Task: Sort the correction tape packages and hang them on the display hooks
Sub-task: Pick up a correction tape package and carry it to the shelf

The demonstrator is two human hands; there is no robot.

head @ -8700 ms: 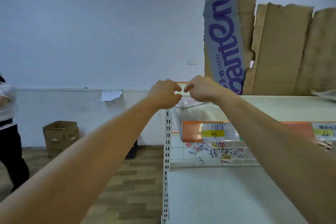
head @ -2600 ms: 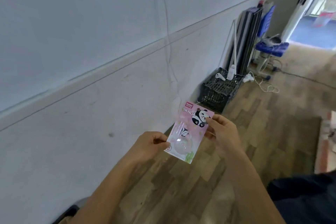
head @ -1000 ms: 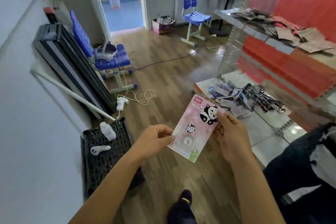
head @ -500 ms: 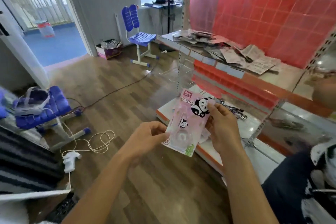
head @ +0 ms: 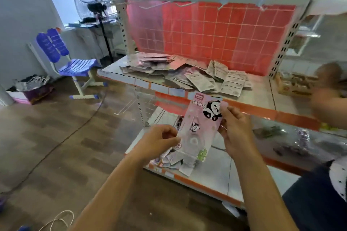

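Pinching a pink panda package (head: pixel 200 127) mid-frame: left hand (head: pixel 157 141) is gripping its lower-left corner, right hand (head: pixel 235 130) its right edge.

Left hand (head: pixel 159 142) and right hand (head: pixel 237 130) close together, fingers (head: pixel 228 116) curled in pinches.

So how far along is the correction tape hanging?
Done: nothing hung that I can see; the red grid panel carries no packages. In hand: one pink panda package, left hand pinching its lower corner, right hand its upper edge. Remaining: the loose pile on the upper shelf and a smaller heap on the lower shelf, all unsorted.
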